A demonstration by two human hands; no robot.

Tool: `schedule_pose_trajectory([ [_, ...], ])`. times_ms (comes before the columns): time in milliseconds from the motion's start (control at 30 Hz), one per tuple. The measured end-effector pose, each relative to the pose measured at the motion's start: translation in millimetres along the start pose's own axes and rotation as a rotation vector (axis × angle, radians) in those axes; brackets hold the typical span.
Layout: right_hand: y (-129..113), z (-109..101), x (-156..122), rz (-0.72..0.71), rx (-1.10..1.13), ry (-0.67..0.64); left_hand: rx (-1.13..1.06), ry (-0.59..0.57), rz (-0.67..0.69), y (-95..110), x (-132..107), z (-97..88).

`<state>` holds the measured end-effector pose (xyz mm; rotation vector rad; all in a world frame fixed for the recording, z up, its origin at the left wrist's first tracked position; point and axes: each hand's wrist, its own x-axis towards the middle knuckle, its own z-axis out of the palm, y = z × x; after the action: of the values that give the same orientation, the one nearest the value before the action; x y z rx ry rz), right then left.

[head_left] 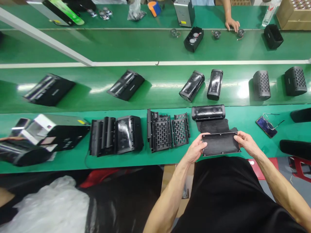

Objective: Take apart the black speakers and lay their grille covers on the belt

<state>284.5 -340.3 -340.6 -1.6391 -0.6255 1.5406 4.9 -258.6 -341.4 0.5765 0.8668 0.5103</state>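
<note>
I hold a flat black rectangular panel (220, 144) over the near edge of the green bench (136, 160). My left hand (197, 149) grips its left end with fingers curled round it. My right hand (244, 142) pinches its right end. Just behind the panel lies a dark cloth piece (213, 125), and beyond that a black cylindrical speaker (208, 112) rests on its side. To the left stand stacks of black perforated grilles (167, 130).
Black housings (116, 135) and a boxy device (52, 131) sit at the near left. Speakers (215, 84) ride the green conveyor belt (155, 94). A phone (265, 126) with glasses lies right. Another person's hand (232, 24) rests on the far bench.
</note>
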Motion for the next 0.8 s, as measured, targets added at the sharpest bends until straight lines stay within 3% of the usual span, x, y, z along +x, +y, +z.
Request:
schedule_pose_trajectory([
  [600, 2.3, -5.9, 0.8, -0.002, 0.074, -0.027, -0.002, -0.038, -0.014, -5.8, 1.2, -8.1],
  [800, 3.0, -8.0, 2.2, 0.027, 0.111, -0.019, 0.020, -0.050, -0.037, 0.9, 1.1, -4.0],
])
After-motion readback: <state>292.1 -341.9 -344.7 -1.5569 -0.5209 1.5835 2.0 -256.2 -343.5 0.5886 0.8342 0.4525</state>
